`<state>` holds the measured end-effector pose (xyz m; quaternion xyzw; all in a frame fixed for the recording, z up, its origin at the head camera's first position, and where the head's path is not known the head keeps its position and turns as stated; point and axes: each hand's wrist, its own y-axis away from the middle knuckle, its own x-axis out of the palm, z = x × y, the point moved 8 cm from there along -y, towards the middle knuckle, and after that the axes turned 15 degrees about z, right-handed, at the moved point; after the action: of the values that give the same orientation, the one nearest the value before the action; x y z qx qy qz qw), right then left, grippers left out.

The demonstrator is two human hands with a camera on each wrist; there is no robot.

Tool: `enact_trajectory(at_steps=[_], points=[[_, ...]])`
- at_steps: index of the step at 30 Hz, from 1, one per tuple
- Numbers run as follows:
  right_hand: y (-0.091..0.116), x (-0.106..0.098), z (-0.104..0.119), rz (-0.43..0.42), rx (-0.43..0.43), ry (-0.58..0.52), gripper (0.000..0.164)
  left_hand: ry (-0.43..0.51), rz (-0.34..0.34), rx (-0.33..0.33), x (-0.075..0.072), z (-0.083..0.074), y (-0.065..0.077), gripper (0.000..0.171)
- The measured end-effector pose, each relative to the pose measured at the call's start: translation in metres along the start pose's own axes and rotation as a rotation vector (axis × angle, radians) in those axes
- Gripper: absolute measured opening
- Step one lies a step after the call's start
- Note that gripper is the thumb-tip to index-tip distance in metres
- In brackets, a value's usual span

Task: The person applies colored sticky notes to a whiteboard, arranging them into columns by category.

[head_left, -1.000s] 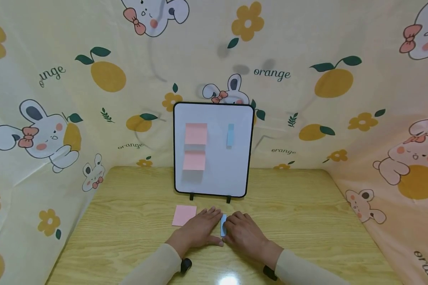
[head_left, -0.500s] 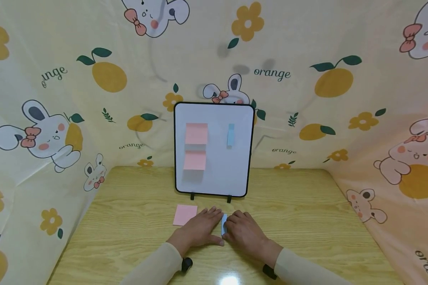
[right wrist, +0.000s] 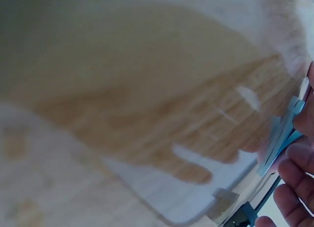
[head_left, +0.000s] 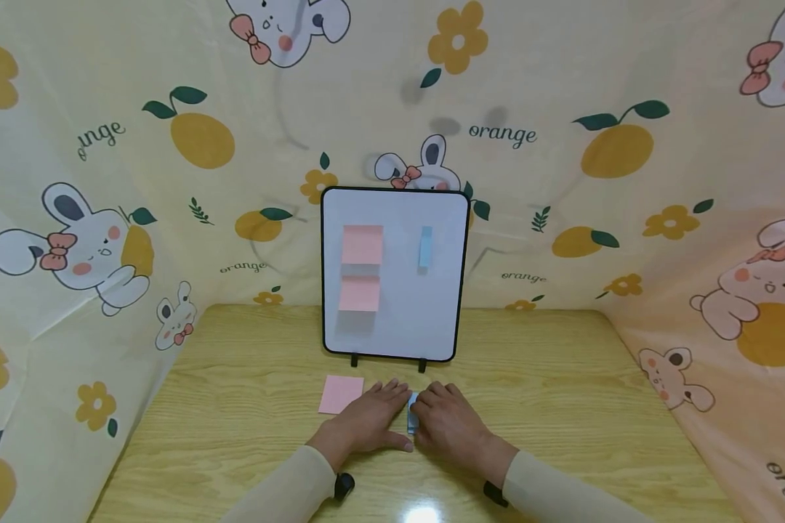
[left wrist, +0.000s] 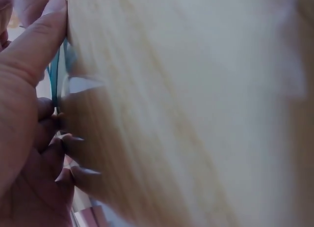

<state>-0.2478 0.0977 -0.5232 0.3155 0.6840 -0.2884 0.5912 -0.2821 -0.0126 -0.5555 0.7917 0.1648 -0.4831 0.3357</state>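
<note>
A narrow blue sticky note pad lies on the table between the two hands, partly covered by the right one. My right hand has its fingers curled and pinches a blue strip at the pad's right side. In the right wrist view the blue strips show edge-on, with a gap between layers, right at the fingers. My left hand lies palm down with fingers extended, its fingertips and thumb close along the pad's left side. Just past the left wrist sits a square pink sticky note pad, its lower right corner behind the hand.
Behind the hands, a black-framed whiteboard stands upright on small feet. On it are an upper pink note, a lower pink note and a narrow blue note. A printed cloth surrounds the wooden table.
The right hand's fingers have shifted slightly at the blue pad, and its lower end now shows a layered edge. The left hand keeps its place.
</note>
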Motion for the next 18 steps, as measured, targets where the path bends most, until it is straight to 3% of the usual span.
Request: enact_trajectory(at_steps=[11,18], points=[[-0.0038,-0.0002,0.0019,-0.08,-0.039,0.068,0.019,0.014,-0.01,-0.002,0.001,0.0029,-0.0013,0.098],[-0.0096,0.0032,-0.001,-0.026,-0.007,0.107,0.017,0.015,-0.012,0.0,0.0015,0.0022,-0.0021,0.097]])
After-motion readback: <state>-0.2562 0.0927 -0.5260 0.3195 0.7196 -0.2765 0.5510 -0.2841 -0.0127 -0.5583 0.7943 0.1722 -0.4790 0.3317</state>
